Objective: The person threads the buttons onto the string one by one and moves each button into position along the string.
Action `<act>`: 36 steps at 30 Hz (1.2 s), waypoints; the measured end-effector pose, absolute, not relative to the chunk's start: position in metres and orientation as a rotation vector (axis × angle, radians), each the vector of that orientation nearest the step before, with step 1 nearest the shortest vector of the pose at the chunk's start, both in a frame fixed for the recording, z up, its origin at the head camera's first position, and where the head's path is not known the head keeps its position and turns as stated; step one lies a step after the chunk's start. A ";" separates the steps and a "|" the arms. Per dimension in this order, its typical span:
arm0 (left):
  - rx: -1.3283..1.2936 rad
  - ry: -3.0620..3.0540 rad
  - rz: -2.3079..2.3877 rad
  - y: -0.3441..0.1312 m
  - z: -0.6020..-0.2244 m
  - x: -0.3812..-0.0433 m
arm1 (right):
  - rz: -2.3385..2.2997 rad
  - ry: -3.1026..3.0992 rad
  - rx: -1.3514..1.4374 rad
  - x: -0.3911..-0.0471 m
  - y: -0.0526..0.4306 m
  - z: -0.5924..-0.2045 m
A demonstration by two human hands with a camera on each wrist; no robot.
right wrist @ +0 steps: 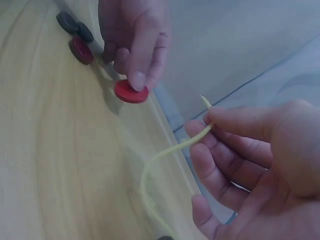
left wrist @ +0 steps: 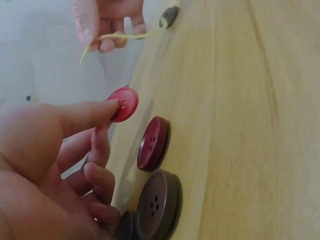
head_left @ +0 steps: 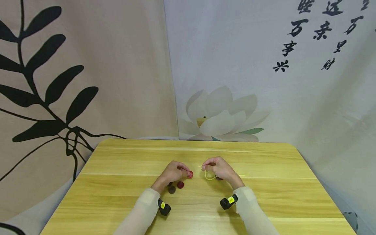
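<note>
My left hand point(head_left: 175, 172) pinches a bright red button point(left wrist: 126, 104) by its edge, between thumb and fingers, above the table. Across from it, my right hand point(head_left: 218, 167) pinches a yellow cord point(right wrist: 172, 148) close to one end, and a short tip sticks out past the fingers. The cord loops down to a dark button point(head_left: 218, 178) lying under the right hand. Cord tip and red button are apart. Beside the left hand lie a dark red button point(left wrist: 153, 143) and a brown button point(left wrist: 158, 204); another dark button point(left wrist: 127, 226) is partly hidden behind the brown one.
The wooden table point(head_left: 117, 195) has its far edge a little beyond the hands. A light cloth with a printed plant and flower point(head_left: 223, 114) hangs behind it. Small black cameras point(head_left: 165, 209) are strapped to both wrists.
</note>
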State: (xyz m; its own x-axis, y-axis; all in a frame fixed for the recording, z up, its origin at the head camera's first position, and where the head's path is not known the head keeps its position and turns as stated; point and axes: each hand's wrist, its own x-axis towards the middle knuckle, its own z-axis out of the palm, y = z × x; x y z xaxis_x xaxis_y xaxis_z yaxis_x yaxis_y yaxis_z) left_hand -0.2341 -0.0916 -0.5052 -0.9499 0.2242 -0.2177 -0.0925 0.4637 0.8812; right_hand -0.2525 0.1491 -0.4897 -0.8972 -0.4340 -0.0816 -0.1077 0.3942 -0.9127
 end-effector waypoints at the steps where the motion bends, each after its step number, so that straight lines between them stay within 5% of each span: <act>1: 0.096 2.419 1.505 -0.091 -0.505 -0.234 | -1.514 2.344 -0.480 -0.251 0.148 -0.489; 36: -0.213 2.460 1.844 -0.080 -0.493 -0.227 | -1.520 2.419 -0.488 -0.231 0.144 -0.471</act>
State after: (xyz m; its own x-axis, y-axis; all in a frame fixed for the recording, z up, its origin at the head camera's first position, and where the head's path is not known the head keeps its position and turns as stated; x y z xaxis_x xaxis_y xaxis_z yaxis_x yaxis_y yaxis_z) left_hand -0.2271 -0.0797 -0.4925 -0.9887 -0.0745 -0.1301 -0.1458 0.2751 0.9503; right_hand -0.2311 0.1442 -0.4705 -0.9148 -0.4030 -0.0269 -0.1507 0.4023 -0.9030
